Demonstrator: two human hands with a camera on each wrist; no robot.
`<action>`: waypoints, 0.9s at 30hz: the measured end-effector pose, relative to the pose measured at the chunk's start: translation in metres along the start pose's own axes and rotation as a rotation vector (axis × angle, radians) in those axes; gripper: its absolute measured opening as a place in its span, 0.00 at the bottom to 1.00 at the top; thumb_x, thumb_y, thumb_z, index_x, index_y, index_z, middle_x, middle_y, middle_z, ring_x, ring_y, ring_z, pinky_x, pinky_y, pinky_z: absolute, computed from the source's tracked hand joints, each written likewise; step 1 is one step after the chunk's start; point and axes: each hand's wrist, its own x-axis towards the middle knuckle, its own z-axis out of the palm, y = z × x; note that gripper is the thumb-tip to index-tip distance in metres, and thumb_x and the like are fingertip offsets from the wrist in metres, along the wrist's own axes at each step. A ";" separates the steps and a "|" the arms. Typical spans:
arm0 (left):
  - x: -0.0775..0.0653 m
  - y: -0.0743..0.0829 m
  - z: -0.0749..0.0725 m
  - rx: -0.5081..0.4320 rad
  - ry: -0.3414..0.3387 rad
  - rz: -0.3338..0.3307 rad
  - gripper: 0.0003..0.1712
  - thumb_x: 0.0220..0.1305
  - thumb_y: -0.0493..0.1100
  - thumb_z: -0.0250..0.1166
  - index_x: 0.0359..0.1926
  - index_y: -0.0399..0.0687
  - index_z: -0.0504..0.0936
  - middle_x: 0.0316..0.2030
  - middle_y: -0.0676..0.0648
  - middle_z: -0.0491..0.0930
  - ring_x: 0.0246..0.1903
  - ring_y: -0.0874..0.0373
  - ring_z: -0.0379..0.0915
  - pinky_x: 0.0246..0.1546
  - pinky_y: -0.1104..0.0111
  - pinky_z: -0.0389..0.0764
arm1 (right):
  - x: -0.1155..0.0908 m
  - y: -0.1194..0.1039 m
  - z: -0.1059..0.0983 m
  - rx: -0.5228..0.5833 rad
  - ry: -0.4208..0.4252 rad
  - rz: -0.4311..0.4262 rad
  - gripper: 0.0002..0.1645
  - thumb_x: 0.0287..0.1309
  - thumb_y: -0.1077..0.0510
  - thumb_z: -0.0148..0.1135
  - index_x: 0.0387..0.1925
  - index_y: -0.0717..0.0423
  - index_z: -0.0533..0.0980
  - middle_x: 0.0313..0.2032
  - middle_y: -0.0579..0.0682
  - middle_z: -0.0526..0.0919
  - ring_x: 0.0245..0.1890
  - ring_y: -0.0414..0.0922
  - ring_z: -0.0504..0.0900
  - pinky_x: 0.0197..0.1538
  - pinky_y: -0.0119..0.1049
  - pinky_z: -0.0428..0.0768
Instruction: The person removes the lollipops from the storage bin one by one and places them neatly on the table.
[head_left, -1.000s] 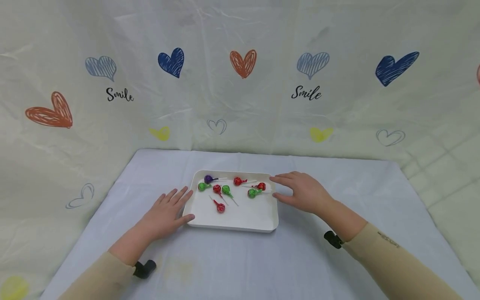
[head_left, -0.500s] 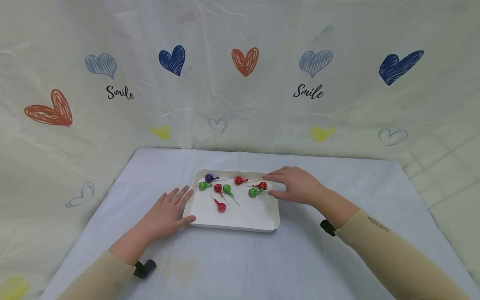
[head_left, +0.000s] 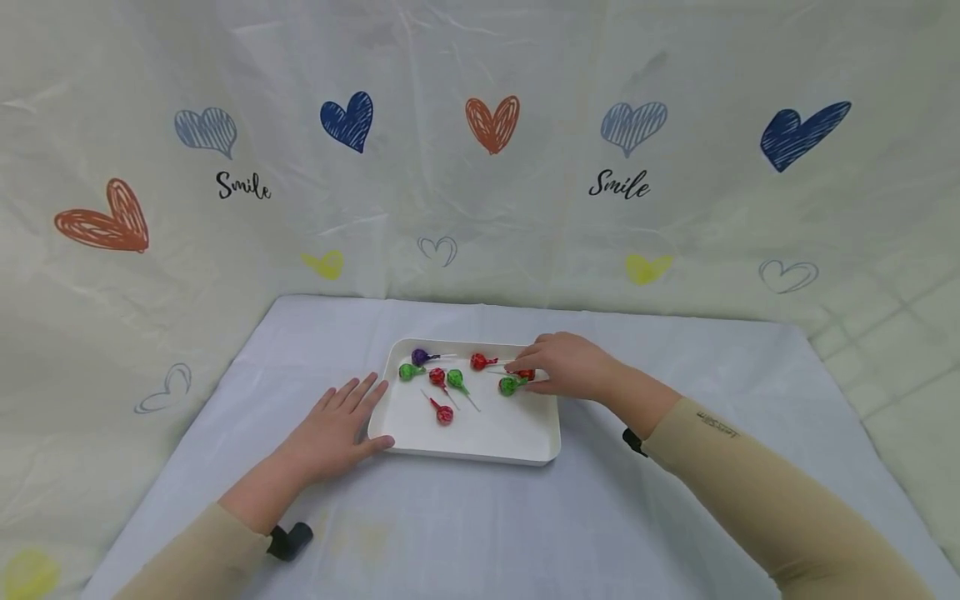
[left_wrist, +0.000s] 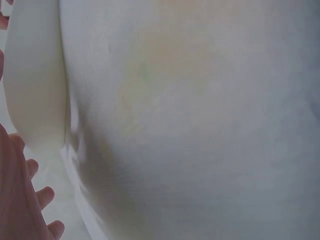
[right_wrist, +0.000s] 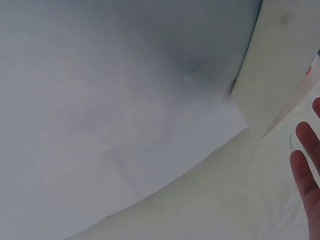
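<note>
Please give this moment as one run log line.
left hand: at white rectangular tray's left edge; right hand: over red-wrapped round lollipop

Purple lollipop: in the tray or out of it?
In: the purple lollipop lies within the rim of the white tray, near its far left corner.

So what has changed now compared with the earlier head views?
The right hand has moved left, from the right edge of the tray to above its right end, now partly covering the rightmost red lollipop. I can't see anything taken hold of. The left hand stays at the tray's left edge; tray and lollipops look unmoved.
</note>
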 end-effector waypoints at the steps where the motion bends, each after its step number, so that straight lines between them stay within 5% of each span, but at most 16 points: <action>1: 0.000 0.000 0.000 0.001 0.001 0.001 0.58 0.60 0.80 0.49 0.80 0.54 0.45 0.78 0.46 0.44 0.76 0.41 0.41 0.72 0.42 0.45 | 0.002 -0.001 0.000 0.004 -0.005 -0.008 0.23 0.58 0.52 0.72 0.56 0.42 0.82 0.50 0.43 0.86 0.48 0.46 0.80 0.50 0.43 0.80; 11: 0.001 0.004 0.000 -0.006 0.002 0.004 0.57 0.60 0.79 0.50 0.79 0.54 0.46 0.78 0.45 0.44 0.76 0.41 0.40 0.72 0.42 0.43 | 0.025 -0.005 0.006 0.005 -0.093 -0.019 0.19 0.61 0.60 0.68 0.53 0.41 0.84 0.46 0.41 0.86 0.45 0.43 0.79 0.47 0.37 0.79; 27: 0.001 0.003 0.000 -0.027 0.002 0.008 0.57 0.61 0.80 0.49 0.79 0.53 0.46 0.78 0.44 0.44 0.76 0.41 0.40 0.72 0.42 0.44 | 0.046 -0.006 0.025 0.006 -0.200 0.085 0.18 0.61 0.57 0.69 0.50 0.34 0.85 0.42 0.37 0.83 0.42 0.39 0.75 0.47 0.33 0.78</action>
